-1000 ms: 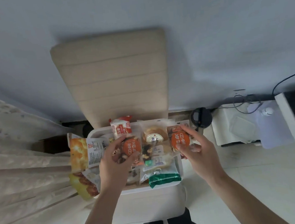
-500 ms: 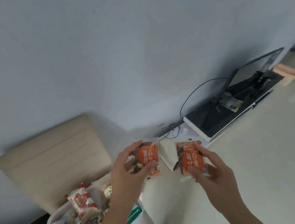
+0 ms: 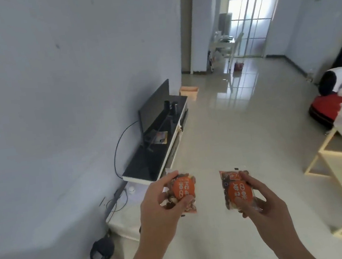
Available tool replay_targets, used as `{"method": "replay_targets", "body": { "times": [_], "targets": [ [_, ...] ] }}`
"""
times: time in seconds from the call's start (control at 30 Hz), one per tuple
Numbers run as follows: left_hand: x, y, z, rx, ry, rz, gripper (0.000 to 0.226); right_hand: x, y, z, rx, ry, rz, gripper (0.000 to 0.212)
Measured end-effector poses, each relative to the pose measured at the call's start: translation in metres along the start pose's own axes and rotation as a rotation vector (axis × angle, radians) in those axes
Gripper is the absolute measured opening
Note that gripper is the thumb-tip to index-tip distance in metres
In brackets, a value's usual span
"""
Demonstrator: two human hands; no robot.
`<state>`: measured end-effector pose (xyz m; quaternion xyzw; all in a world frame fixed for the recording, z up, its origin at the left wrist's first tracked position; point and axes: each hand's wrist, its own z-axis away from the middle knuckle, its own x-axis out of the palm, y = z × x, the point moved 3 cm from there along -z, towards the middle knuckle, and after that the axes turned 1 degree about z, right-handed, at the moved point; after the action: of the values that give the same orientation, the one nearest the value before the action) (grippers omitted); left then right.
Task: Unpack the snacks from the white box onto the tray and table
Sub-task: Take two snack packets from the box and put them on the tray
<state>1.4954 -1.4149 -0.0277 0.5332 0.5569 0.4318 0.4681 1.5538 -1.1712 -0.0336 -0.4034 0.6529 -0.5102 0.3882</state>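
On my feed, a glossy tiled floor point(image 3: 240, 125) ran past a low TV stand point(image 3: 158, 158). The left hand point(image 3: 157, 207) pinched one orange-labelled nut packet point(image 3: 183, 188); the right hand point(image 3: 261, 202) gripped a second nut packet point(image 3: 238, 192), both held apart in mid-air.

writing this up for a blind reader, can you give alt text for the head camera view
The left hand holds the left nut packet and the right hand the right nut packet, both clear with round orange labels, above a glossy tiled floor. A television on a low stand lines the left wall.
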Motion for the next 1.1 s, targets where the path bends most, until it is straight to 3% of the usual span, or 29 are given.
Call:
{"method": "replay_targets", "body": {
  "times": [0.57, 0.83, 1.1],
  "targets": [
    [0.402, 0.057, -0.079, 0.103, -0.432, 0.135, 0.06, -0.318, 0.004, -0.088, -0.069, 0.485, -0.002, 0.056],
    [0.534, 0.078, -0.105, 0.215, -0.569, 0.151, 0.06, -0.424, 0.004, -0.122, -0.085, 0.671, 0.053, 0.055],
    [0.649, 0.045, -0.156, 0.166, -0.71, 0.184, 0.059, -0.488, 0.055, -0.16, 0.004, 0.898, 0.08, 0.055]
  ]
}}
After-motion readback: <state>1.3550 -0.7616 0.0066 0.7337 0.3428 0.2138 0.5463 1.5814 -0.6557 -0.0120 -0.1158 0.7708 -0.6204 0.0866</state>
